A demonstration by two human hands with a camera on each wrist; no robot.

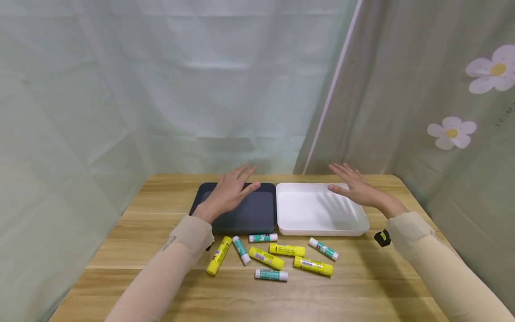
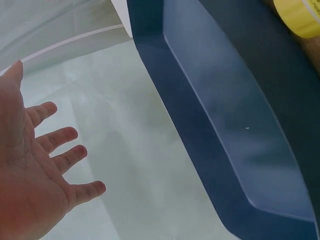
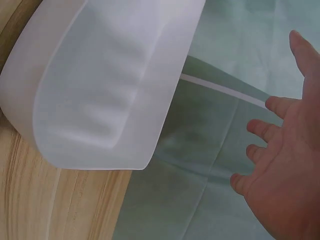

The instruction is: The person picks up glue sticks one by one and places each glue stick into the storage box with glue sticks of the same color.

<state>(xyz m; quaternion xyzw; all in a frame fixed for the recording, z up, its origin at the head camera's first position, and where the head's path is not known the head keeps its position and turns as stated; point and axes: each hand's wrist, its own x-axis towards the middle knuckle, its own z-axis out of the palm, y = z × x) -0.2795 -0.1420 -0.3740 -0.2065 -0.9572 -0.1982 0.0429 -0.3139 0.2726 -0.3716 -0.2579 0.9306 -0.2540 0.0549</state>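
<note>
My left hand (image 1: 228,192) is held over the dark blue tray (image 1: 257,210), fingers spread and holding nothing. Over the right part of the white tray (image 1: 306,210) is my right hand (image 1: 358,190), also with spread fingers and nothing in it; its shadow falls inside that tray. In front of the trays lie several glue sticks on their sides. Some are yellow, like the yellow glue stick (image 1: 219,256) at the left end. Others are smaller and green with white ends, such as the green glue stick (image 1: 323,248) at the right. Both wrist views show an open palm beside a tray.
The trays stand side by side near the back of the wooden table (image 1: 169,286). A pale curtain (image 1: 241,89) hangs right behind the table, and a flowered curtain (image 1: 402,89) hangs at the right.
</note>
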